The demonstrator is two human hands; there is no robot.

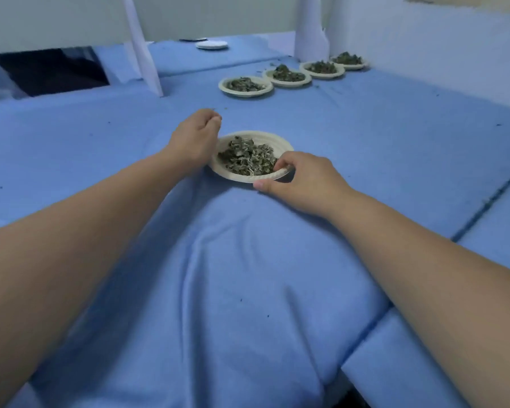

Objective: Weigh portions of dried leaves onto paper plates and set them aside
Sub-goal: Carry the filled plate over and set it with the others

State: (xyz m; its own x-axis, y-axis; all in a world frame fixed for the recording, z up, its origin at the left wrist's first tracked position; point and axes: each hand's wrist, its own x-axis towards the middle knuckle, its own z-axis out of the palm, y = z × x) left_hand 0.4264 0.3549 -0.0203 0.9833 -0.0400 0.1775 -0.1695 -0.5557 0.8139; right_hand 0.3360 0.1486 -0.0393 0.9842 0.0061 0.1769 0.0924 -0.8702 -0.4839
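Note:
A cream paper plate (270, 139) heaped with dried green leaves (248, 156) sits tilted in the middle of the blue cloth. My right hand (302, 181) grips its near rim, thumb under the edge and fingers curled over into the plate. My left hand (193, 139) lies against the plate's left rim with its fingers curled together; whether they pinch any leaves I cannot tell. Further back, several filled plates (246, 87) stand in a row running to the back right.
The blue cloth (218, 275) covers the table and is wrinkled near me. A stack of unused white plates (212, 45) lies at the far edge. White uprights (143, 48) stand at the back. A seam in the cloth (483, 207) runs along the right.

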